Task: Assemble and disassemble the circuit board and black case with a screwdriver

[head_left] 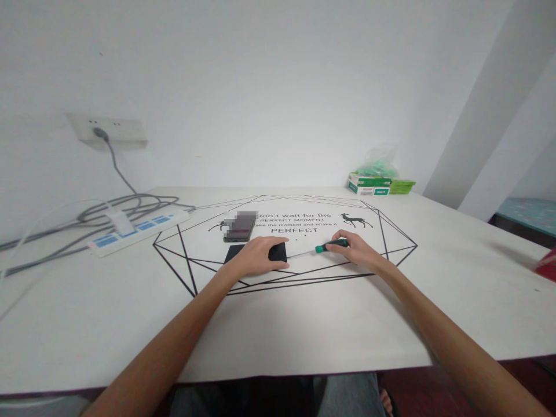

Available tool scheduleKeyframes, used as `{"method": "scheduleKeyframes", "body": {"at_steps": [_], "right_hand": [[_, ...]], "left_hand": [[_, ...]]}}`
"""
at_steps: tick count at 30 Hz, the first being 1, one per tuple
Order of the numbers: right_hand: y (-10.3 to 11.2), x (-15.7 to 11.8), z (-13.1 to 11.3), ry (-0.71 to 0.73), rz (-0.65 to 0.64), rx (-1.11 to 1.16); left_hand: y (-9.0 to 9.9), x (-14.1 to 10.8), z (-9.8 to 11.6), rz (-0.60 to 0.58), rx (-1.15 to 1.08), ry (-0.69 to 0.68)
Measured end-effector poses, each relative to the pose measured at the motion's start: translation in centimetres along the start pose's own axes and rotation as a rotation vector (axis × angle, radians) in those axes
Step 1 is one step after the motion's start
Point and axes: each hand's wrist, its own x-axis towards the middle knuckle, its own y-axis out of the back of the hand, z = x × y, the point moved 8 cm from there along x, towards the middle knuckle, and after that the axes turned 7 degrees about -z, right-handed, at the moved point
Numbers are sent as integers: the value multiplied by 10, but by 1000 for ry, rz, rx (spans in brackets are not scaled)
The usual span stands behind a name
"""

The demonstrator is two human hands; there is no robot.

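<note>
The screwdriver lies within the right hand, its green-and-black handle between thumb and fingers, its shaft clear of them to the left. That grip is drawn in close around the handle. The tool's long axis runs roughly sideways, tip to the left and slightly nearer the person, at the right edge of a flat black slab (whether the tip touches it is too fine to tell). The left hand arches over the slab, its grip spread wide to hold it between thumb and fingers. The slab lies flat on the desk, longer side to side. Just beyond is a phone; farther left, a power strip.
</note>
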Motion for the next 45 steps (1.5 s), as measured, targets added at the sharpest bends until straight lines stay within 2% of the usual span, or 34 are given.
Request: {"method": "scheduleKeyframes", "body": {"at_steps": [3,6,14,21,29,38,41,45], "right_hand": [[2,3,0,72,34,-108],[-1,4,1,72,9,-164],[1,0,2,5,3,-69],[-3,3,0,51,-17,-180],[-1,4,-3,22,-52,9],[-7,12,4,1,-111,-93],[-11,8,-3,62,-162,-3],[-16,2,-4,26,-257,179]], "left_hand": [[0,0,0,-5,-3,8],[0,0,0,-9,-5,15],[-1,1,-1,-28,-7,29],[0,0,1,-20,-7,11],[1,-2,4,-14,-18,4],[1,-3,3,32,-23,-25],[0,-3,2,37,-27,-24],[0,-4,3,37,-31,-37]]}}
